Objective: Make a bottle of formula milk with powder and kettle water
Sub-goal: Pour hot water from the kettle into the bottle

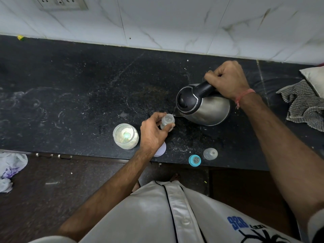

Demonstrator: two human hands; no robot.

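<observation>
Right of the frame's centre, the right hand (226, 79) is clenched in a fist around the black handle of a steel kettle (203, 104), knuckles toward the tiled wall (175, 21) at the top of the frame. A pinkish thread circles the wrist, and the forearm runs straight down to the lower right corner. The kettle is tipped to the left, its black lid facing the camera and its spout reaching down to the mouth of a small clear baby bottle (167, 121).

The bottle stands at the centre of the frame on the dark stone counter (78, 85). The left hand (154, 132) grips it from the left and below, thumb curled along its near side and fingers wrapped over the far side. Its forearm slants down toward the lower left.

Just left of that hand sits an open glass jar of pale powder (125, 136) with a greenish scoop inside. A white round lid (160, 149) lies partly hidden under the left wrist. Near the counter's front edge, below the kettle, rest a blue collar with teat (194, 160) and a clear cap (210, 153), close beside each other. A checked cloth (303, 106) lies crumpled at the right edge.
</observation>
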